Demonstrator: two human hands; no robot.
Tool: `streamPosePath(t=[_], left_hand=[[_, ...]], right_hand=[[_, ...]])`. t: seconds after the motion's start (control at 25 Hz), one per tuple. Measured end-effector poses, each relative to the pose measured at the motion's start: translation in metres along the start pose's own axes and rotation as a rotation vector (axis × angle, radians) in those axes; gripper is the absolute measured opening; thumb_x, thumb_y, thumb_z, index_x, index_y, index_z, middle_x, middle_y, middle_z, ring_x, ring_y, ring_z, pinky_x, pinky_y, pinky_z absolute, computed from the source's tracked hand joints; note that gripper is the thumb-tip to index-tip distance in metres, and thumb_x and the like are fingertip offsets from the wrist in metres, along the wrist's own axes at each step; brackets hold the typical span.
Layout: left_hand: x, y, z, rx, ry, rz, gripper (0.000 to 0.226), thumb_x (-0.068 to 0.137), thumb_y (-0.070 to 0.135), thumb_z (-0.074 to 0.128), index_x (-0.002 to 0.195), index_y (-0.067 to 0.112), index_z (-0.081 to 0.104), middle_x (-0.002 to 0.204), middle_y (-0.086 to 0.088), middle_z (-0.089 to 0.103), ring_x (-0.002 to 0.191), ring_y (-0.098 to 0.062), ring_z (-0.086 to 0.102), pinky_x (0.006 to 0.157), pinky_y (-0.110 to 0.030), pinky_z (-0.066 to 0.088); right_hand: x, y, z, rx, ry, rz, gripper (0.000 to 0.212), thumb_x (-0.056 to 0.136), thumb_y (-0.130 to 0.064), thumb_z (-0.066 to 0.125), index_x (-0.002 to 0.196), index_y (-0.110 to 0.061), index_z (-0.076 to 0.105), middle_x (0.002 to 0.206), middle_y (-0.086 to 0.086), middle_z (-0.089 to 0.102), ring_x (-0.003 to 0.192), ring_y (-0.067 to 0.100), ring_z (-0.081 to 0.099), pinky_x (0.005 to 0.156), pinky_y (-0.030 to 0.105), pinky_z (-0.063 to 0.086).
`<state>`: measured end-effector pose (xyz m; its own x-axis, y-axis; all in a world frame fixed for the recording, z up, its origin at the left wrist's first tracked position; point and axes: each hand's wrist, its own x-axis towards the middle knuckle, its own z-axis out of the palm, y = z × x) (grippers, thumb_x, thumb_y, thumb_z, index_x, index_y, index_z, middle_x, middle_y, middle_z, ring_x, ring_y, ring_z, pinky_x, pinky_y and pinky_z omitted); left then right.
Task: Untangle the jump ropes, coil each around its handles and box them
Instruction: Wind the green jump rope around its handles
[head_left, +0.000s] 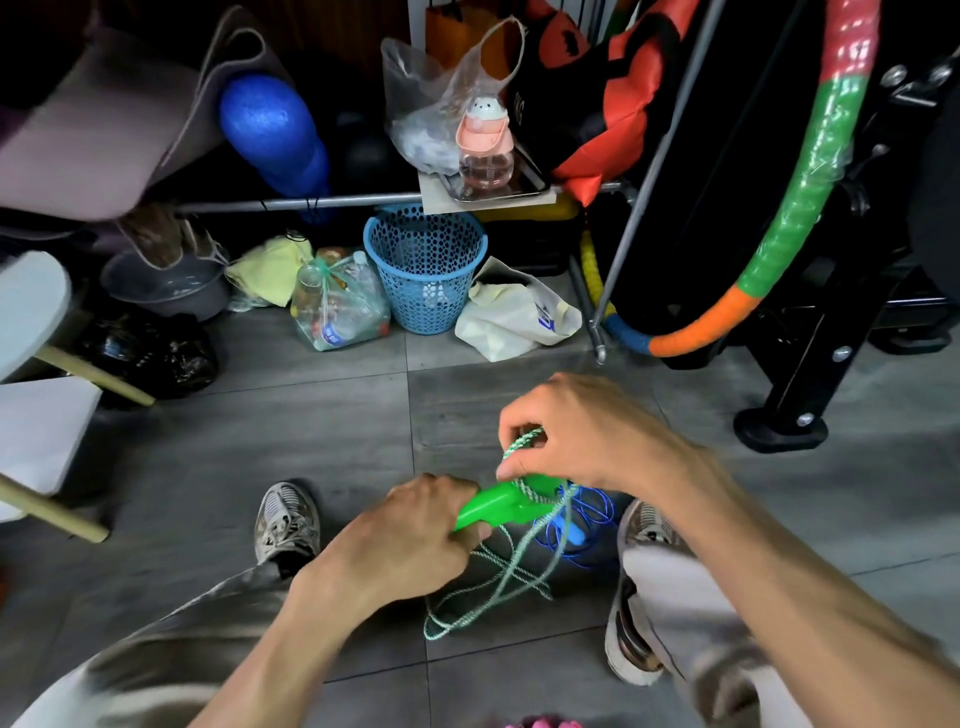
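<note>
My left hand (415, 535) grips the bright green handles (498, 506) of a jump rope above the grey floor. My right hand (582, 436) pinches the green-and-white braided rope (522, 444) just above the handles, where a turn of it crosses them. The rest of that rope (483, 592) hangs in loose loops down to the floor between my feet. A thin blue rope (587, 525) with a blue handle lies on the floor under my right hand, beside my right shoe. No box is in view.
A blue perforated basket (426, 265), a bag of plastic bottles (337, 306) and a white bag (514, 317) stand ahead. A black machine frame (784, 426) and a multicoloured hoop (789, 218) are on the right. My shoes (285, 519) flank the ropes. Something pink (540, 722) shows at the bottom edge.
</note>
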<state>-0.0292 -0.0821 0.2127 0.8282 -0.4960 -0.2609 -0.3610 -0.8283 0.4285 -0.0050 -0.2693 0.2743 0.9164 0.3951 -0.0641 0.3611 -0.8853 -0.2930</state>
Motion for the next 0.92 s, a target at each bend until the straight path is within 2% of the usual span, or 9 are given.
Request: streamPosePath(t=[0.12,0.2,0.32,0.36,0.48,0.6,0.68,0.84,0.92], left_hand=[[-0.005,0.005,-0.007,-0.033,0.017,0.141,0.018,0.094,0.042,0.053,0.089,0.025,0.053,0.079,0.009,0.055,0.074,-0.010,0.050,0.066,-0.024,0.033],[-0.007,0.007,-0.013,-0.159,0.021,0.235,0.023,0.093,0.036,0.058,0.078,0.020,0.049,0.062,0.008,0.049,0.058,-0.006,0.044,0.057,-0.022,0.033],[-0.012,0.011,-0.017,-0.420,0.003,0.375,0.023,0.091,0.028,0.061,0.072,0.018,0.052,0.060,0.000,0.056,0.052,-0.010,0.049,0.051,-0.027,0.041],[-0.014,0.012,-0.019,-0.521,0.017,0.405,0.022,0.092,0.025,0.061,0.071,0.021,0.053,0.059,0.001,0.057,0.050,-0.008,0.049,0.049,-0.024,0.040],[-0.016,0.011,-0.024,-0.804,0.178,0.431,0.019,0.093,0.024,0.060,0.075,0.018,0.058,0.060,-0.008,0.056,0.046,-0.006,0.046,0.047,-0.019,0.037],[-0.015,0.012,-0.026,-0.916,0.348,0.380,0.012,0.093,0.023,0.059,0.084,0.028,0.064,0.062,-0.013,0.055,0.043,-0.012,0.043,0.045,-0.020,0.036],[-0.014,0.014,-0.025,-0.951,0.397,0.345,0.013,0.092,0.021,0.056,0.090,0.031,0.063,0.062,-0.013,0.055,0.043,-0.013,0.042,0.044,-0.020,0.036],[-0.012,0.008,-0.027,-0.818,0.431,0.331,0.015,0.093,0.022,0.055,0.104,0.030,0.060,0.063,-0.006,0.056,0.045,-0.008,0.044,0.047,-0.017,0.036],[-0.012,0.007,-0.030,-0.824,0.404,0.330,0.014,0.092,0.021,0.055,0.105,0.027,0.060,0.062,-0.004,0.056,0.044,-0.009,0.043,0.046,-0.018,0.036]], right_hand=[[0.003,0.018,-0.004,0.307,-0.144,-0.014,0.022,0.069,-0.042,0.084,0.073,-0.023,0.073,0.056,-0.010,0.060,0.053,0.003,0.047,0.053,0.023,0.033],[0.003,0.027,-0.011,0.575,-0.209,0.006,0.017,0.069,-0.032,0.085,0.071,-0.019,0.075,0.056,-0.007,0.060,0.053,0.003,0.045,0.053,0.023,0.034],[-0.002,0.028,-0.017,0.930,-0.305,-0.008,0.009,0.071,-0.022,0.080,0.071,-0.014,0.075,0.063,-0.004,0.067,0.056,0.004,0.055,0.054,0.015,0.041],[-0.003,0.025,-0.018,1.043,-0.317,-0.008,0.007,0.073,-0.019,0.080,0.070,-0.015,0.075,0.064,-0.003,0.068,0.057,0.004,0.057,0.054,0.015,0.044],[-0.001,0.018,-0.013,1.318,-0.195,0.025,0.015,0.076,-0.016,0.068,0.066,-0.022,0.077,0.067,-0.003,0.071,0.061,0.009,0.062,0.055,0.019,0.049],[0.005,0.012,-0.006,1.407,0.099,0.339,0.034,0.086,-0.010,0.064,0.059,-0.027,0.074,0.056,-0.003,0.065,0.057,0.013,0.056,0.051,0.021,0.045],[0.009,0.006,-0.001,1.434,0.146,0.416,0.038,0.094,-0.007,0.053,0.063,-0.018,0.071,0.052,-0.001,0.061,0.048,0.010,0.054,0.048,0.020,0.043],[0.008,-0.005,0.001,1.586,0.121,0.434,0.056,0.098,-0.038,0.043,0.053,-0.019,0.069,0.049,-0.002,0.058,0.041,0.009,0.053,0.051,0.023,0.034],[0.011,-0.004,0.005,1.595,0.133,0.386,0.052,0.096,-0.049,0.043,0.071,-0.014,0.072,0.066,0.011,0.064,0.056,0.022,0.059,0.056,0.029,0.039]])
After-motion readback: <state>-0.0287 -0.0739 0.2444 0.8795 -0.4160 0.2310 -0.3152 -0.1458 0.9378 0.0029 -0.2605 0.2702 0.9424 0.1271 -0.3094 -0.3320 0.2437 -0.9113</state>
